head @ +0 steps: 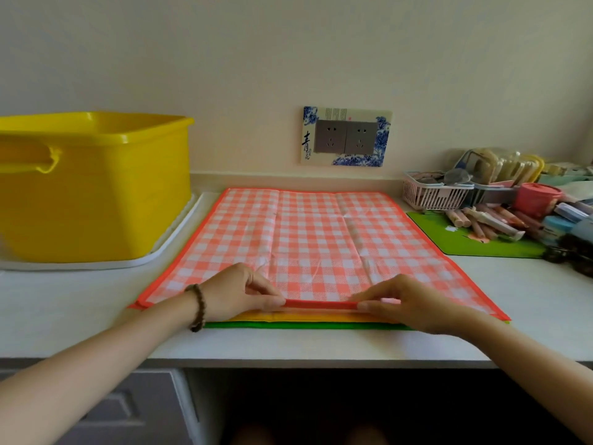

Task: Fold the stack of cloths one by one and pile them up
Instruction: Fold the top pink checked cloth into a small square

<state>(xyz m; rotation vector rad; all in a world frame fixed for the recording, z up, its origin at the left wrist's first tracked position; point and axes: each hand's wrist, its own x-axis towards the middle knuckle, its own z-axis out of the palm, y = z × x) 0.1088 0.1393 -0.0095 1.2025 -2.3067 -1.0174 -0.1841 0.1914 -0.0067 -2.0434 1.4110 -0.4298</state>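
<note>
An orange-and-white checked cloth with an orange border lies flat on top of the stack on the white counter. Beneath it the near edges of a yellow cloth and a green cloth show. My left hand pinches the checked cloth's near orange hem left of centre. A little to the right, my right hand pinches the same hem. Between the two hands the hem is lifted slightly off the stack. A bead bracelet sits on my left wrist.
A big yellow plastic tub stands on a white tray at the left. At the right lie a green mat, a pink basket, a red cup and several tubes. Wall sockets are behind.
</note>
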